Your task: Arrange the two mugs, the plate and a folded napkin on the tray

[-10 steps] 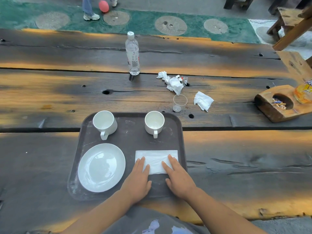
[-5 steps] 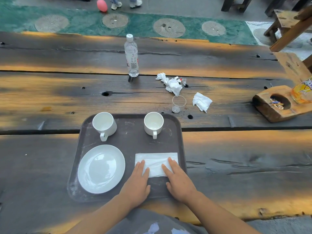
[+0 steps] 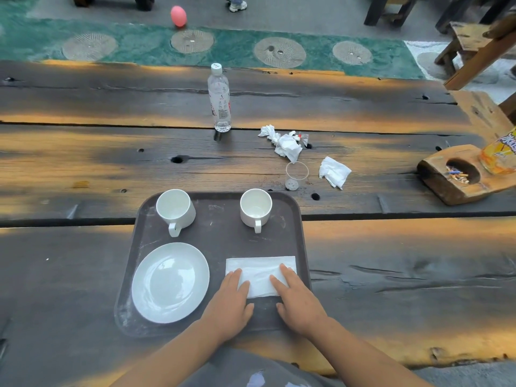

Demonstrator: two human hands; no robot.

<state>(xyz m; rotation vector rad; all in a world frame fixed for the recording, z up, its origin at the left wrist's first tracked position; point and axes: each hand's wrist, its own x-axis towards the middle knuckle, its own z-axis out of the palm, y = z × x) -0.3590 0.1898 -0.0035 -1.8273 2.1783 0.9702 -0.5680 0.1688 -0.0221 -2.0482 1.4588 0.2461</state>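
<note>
While left hand (image 3: 229, 305) and right hand (image 3: 300, 303), fingers straight, press the napkin (image 3: 261, 270), its near corners are hidden.

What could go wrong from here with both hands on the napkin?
The folded napkin lies close to the right rim of the tray; as the left hand and right hand lift off, it might unfold or slip over that rim. The tray sits near the near edge of the table, so a pull could shift it and rock the left mug and right mug.
</note>
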